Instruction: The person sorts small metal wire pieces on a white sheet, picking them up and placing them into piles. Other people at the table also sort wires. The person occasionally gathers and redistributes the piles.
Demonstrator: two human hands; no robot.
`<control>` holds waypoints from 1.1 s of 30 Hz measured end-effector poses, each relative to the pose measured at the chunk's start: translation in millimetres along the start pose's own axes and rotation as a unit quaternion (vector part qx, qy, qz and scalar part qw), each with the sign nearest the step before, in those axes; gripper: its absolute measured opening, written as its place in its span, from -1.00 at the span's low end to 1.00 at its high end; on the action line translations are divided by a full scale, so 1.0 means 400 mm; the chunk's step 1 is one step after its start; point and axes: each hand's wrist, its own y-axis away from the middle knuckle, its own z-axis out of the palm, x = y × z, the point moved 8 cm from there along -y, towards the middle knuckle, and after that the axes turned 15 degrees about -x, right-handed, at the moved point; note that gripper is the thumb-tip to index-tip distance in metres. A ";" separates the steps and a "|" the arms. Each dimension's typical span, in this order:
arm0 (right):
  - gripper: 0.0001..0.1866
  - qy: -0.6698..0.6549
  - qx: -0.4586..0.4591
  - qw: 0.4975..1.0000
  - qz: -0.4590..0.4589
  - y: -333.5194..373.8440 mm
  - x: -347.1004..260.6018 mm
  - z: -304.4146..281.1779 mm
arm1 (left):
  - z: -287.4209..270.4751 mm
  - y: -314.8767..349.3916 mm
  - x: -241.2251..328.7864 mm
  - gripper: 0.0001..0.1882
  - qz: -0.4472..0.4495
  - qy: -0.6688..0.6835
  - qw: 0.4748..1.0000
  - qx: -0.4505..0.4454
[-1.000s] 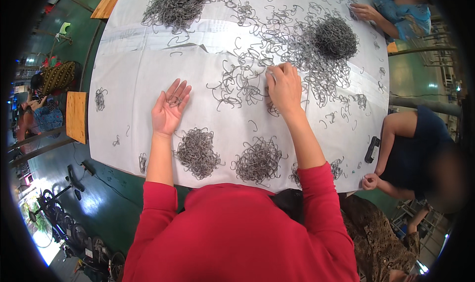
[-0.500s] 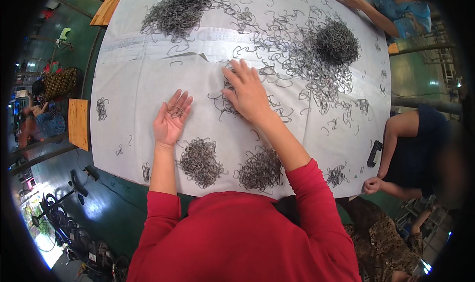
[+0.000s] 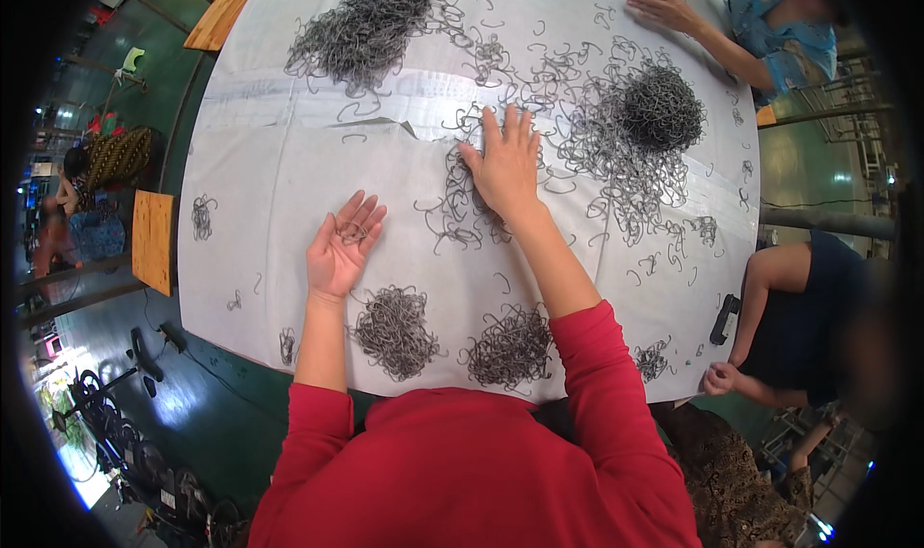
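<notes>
Palm up and slightly cupped, my left hand (image 3: 332, 264) holds a few small bent wire hooks (image 3: 355, 232) on its fingers, above the white-covered table (image 3: 241, 288). My right hand (image 3: 507, 175) lies palm down with fingers spread, over a loose cluster of the same dark wire hooks (image 3: 454, 206). Whatever sits beneath that palm is hidden. Between my forearms, close to my body, are two heaped piles: the left pile (image 3: 397, 332) by my left forearm and the right pile (image 3: 510, 347) by my right elbow.
Farther off lie a long hook heap (image 3: 371, 30) and a dense round heap (image 3: 663, 107) with scattered hooks around it. A torn flap (image 3: 380, 125) lifts from the covering. At the right are a co-worker's hand (image 3: 664, 9), another's hand (image 3: 720, 378) and a black object (image 3: 726, 319).
My right hand has slid right over the table, and more of the hooks to its left are uncovered. The left hand stays palm up with hooks in it. The view has shifted slightly.
</notes>
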 end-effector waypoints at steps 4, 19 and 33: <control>-0.38 -0.069 -0.076 0.984 -0.149 0.023 -0.069 0.003 | 0.000 -0.001 0.000 -0.48 0.002 -0.003 1.000 -0.013; -0.35 -0.047 -0.063 0.996 -0.036 0.141 -0.011 -0.001 | 0.007 -0.003 -0.004 -0.48 -0.004 0.003 1.000 -0.014; -0.35 0.075 -0.029 0.997 0.021 0.008 0.030 -0.002 | 0.007 -0.004 -0.002 -0.47 -0.007 -0.011 1.000 0.002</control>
